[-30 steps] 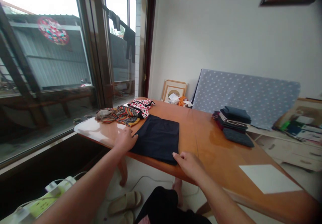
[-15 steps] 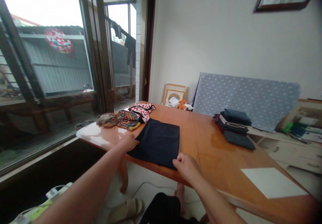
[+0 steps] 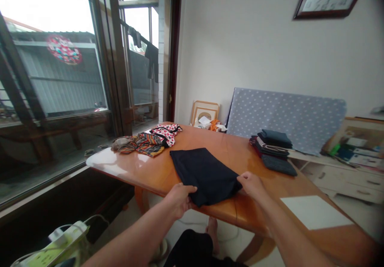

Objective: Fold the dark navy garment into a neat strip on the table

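Note:
A dark navy folded garment (image 3: 207, 175) lies on the wooden table (image 3: 252, 207), its near edge at the table's front edge. Its exact kind is not clear. My left hand (image 3: 181, 197) pinches the near left corner, thumb on top and the other fingers partly hidden below. At the right corner, my right hand (image 3: 251, 183) has its fingers closed on the fabric, which is slightly raised there.
Behind the garment to the left lie a rumpled striped cloth (image 3: 147, 143) and a red-and-white patterned garment (image 3: 168, 132). A stack of folded clothes (image 3: 273, 143) stands at the right, with a white sheet (image 3: 315, 212) nearer. A power strip (image 3: 57, 245) is at lower left.
Both hands have moved to the right with the navy garment, pulling its near side along. The garment now sits farther from the striped cloth and is turned.

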Action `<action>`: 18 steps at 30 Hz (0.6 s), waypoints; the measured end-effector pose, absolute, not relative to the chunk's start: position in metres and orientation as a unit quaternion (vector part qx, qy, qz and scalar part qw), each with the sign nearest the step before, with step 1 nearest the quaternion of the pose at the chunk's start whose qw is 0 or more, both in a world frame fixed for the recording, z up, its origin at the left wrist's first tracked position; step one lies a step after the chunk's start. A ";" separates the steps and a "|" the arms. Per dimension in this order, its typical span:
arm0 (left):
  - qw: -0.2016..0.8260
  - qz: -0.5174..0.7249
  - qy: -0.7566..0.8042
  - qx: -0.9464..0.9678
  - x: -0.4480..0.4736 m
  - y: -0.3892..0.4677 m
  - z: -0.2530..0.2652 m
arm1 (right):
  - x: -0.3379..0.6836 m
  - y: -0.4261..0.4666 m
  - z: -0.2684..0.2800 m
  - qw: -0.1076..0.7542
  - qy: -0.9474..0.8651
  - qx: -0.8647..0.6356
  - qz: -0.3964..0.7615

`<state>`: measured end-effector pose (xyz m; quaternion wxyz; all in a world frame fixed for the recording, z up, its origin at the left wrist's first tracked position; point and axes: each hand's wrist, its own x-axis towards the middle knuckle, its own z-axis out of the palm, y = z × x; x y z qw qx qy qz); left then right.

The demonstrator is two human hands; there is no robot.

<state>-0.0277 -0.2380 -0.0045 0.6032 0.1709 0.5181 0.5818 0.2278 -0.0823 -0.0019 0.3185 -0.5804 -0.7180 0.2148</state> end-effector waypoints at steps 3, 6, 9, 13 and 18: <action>0.628 0.589 0.491 0.137 0.009 -0.243 -0.006 | 0.250 -0.074 -0.002 0.317 -0.711 -0.603 0.173; 0.651 0.572 0.483 0.125 0.026 -0.245 -0.004 | 0.253 -0.088 0.003 0.335 -0.707 -0.612 0.109; 0.668 0.555 0.481 0.121 0.025 -0.245 0.001 | 0.238 -0.123 0.011 0.366 -0.743 -0.552 0.097; 0.683 0.538 0.475 0.137 0.009 -0.247 0.002 | 0.206 -0.181 0.016 0.369 -0.820 -0.430 0.083; 0.681 0.494 0.510 0.178 -0.008 -0.251 -0.002 | 0.173 -0.234 0.001 0.356 -0.860 -0.366 0.023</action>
